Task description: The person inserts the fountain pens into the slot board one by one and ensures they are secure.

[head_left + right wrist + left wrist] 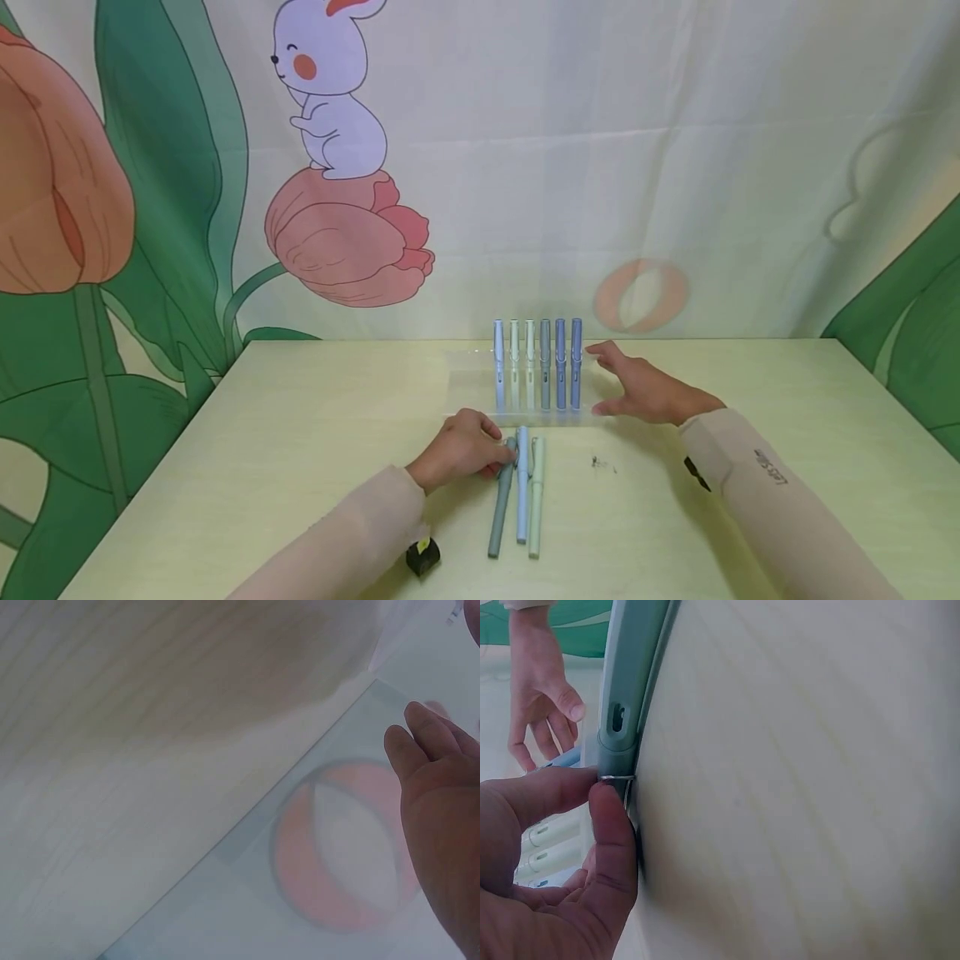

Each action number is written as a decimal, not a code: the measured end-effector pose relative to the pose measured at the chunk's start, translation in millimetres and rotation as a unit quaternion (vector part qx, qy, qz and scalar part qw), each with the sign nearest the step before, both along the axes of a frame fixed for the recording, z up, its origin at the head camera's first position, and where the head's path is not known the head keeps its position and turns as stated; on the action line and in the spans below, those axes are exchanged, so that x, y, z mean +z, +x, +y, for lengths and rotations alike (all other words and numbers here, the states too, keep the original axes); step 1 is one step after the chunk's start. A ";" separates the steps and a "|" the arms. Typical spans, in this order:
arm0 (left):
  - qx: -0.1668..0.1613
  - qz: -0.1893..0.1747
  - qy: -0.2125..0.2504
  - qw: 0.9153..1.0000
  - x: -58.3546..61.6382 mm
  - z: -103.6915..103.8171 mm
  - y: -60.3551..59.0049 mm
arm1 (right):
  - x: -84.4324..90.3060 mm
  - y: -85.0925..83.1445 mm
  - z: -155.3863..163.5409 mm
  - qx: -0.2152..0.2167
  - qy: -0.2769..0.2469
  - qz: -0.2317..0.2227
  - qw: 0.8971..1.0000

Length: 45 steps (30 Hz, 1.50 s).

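My left hand [465,446] pinches a grey-green pen [498,517] between thumb and forefinger, near its clip end. In the left wrist view the grey-green pen [626,682] runs upward from the fingertips. Beside it on the table lie a light blue pen [522,492] and a pale green pen [536,508]. Behind them a clear pen stand [471,383] holds several capped pens in a row, from a light blue one [499,367] to a dark blue one [576,367]. At the stand's right end my right hand [648,390] is held with thumb and fingers spread apart.
A printed curtain [510,167] hangs behind the table's back edge. Small dark marks [597,462] show on the tabletop [337,400] right of the loose pens. A black device [423,557] sits at the left wrist.
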State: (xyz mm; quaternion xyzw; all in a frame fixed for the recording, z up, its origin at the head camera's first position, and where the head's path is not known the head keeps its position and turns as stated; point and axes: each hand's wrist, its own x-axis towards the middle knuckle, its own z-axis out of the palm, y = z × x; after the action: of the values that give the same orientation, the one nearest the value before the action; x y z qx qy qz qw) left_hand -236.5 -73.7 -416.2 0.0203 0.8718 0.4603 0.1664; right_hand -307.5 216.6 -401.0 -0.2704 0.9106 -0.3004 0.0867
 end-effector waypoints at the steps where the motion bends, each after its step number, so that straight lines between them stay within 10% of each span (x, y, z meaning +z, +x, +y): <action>1: 0.002 -0.004 0.007 1.000 -0.1 0.0 -0.1 | 0.0 0.0 -0.3 -0.002 -0.001 -0.001 1.000; 25: 0.029 -0.024 0.088 0.995 16.6 -8.4 -6.3 | 1.5 0.2 -0.7 -0.005 -0.002 -0.012 1.000; 45: 0.077 0.094 0.091 0.988 59.3 -24.8 -20.1 | 1.5 3.7 -0.9 0.003 -0.003 -0.004 1.000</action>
State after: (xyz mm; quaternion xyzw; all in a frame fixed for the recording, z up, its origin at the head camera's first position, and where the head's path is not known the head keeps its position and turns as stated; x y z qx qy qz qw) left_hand -256.5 -98.5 -356.9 0.0109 0.8367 0.5457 0.0452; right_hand -303.7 215.7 -399.5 -0.2717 0.9087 -0.3036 0.0906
